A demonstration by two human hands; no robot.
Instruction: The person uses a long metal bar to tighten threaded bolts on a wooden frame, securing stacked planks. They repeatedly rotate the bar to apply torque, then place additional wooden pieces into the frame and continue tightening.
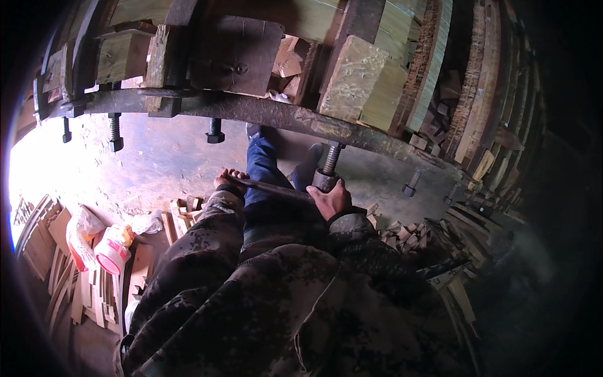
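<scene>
A long-handled socket wrench (276,189) lies across in front of my legs. My left hand (231,178) is closed round the far left end of its handle. My right hand (332,200) grips the wrench at its head, with the thumb against the round metal socket (325,182). This socket sits at the end of a threaded bolt (333,158) that sticks out toward me from a long metal beam (270,108). Some fingers of my right hand are hidden behind the wrench.
More bolts (215,131) jut from the beam on both sides. Beyond it, wooden blocks (353,75) and stacked boards (477,81) are clamped. Wood strips and a white-and-red bucket (113,254) stand at left; wood offcuts (405,237) lie at right. Concrete floor (169,151) shows between.
</scene>
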